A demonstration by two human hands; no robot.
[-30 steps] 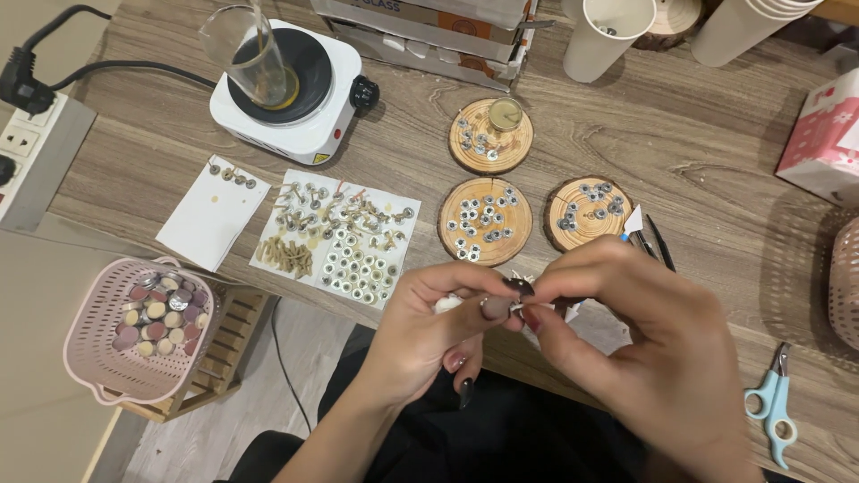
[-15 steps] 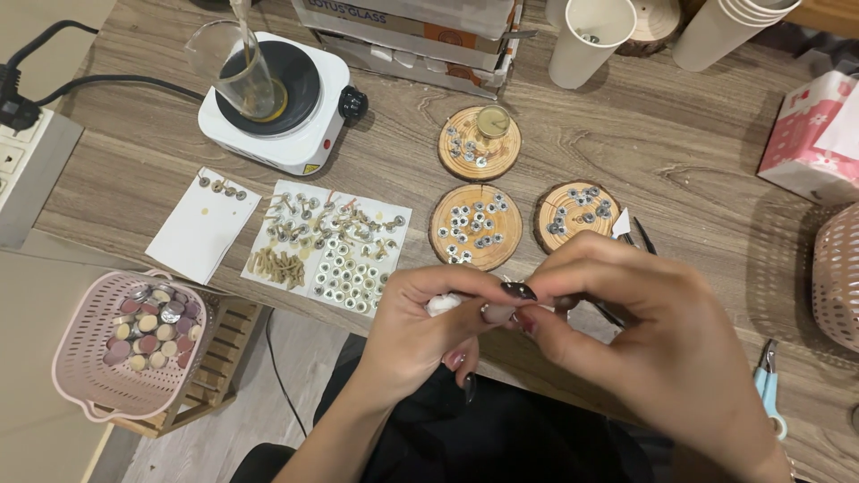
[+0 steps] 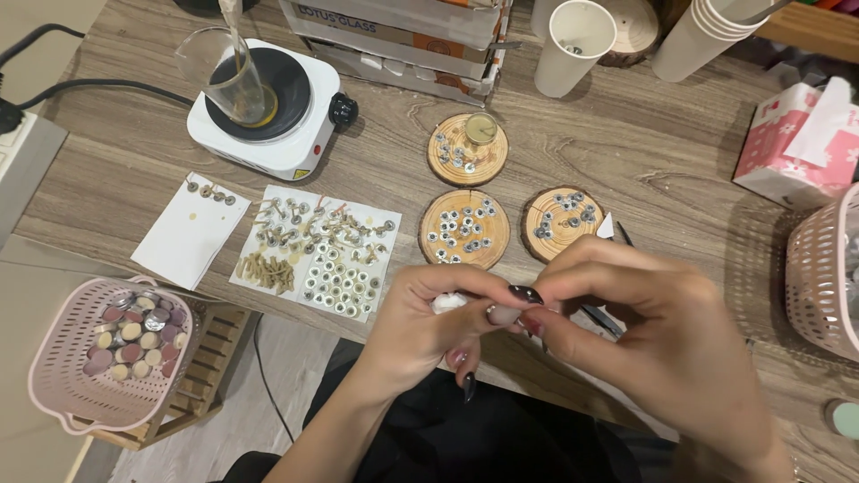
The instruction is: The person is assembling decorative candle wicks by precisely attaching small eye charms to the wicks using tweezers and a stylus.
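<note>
Both hands meet over the near edge of the desk point(image 3: 680, 152). The left hand point(image 3: 429, 326) is curled, with a bit of white material point(image 3: 446, 303) tucked under its fingers, and its thumb and forefinger are pressed together at the tips. The right hand point(image 3: 658, 335) closes its fingertips against them, so the two hands pinch one very small piece between them; what that piece is cannot be made out. Just beyond the hands, toward the middle of the desk, lie three round wooden slices point(image 3: 465, 228) strewn with small metal bits, and to their left a white sheet point(image 3: 315, 252) covered in more such bits. A pink basket point(image 3: 63, 367) of round discs sits on a low wooden crate off the desk's near left corner.
</note>
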